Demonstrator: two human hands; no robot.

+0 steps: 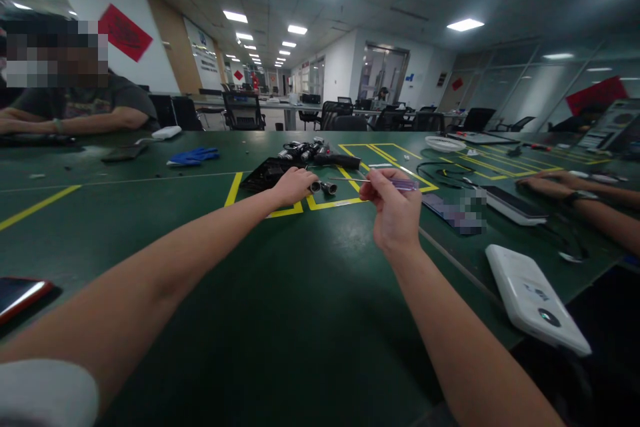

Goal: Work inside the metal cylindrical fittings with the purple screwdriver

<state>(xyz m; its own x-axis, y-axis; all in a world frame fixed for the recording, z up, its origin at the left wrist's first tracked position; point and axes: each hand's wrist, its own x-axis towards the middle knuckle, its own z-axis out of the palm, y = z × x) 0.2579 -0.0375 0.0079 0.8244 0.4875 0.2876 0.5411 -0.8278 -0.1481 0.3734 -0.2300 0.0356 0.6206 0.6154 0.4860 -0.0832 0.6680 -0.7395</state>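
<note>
My left hand rests on the green table, fingers curled round a small silver-and-black cylindrical part. A second similar part lies just to its right on the yellow tape line. My right hand is raised a little above the table, pinching a thin screwdriver with a purple handle, its slim metal shaft pointing left toward the parts. A black tray sits just behind my left hand.
A pile of metal parts and a black tool lies beyond the tray. A white device and a phone lie at right, near another person's arms. A red-edged phone lies at left. A blue glove and a seated person are far left.
</note>
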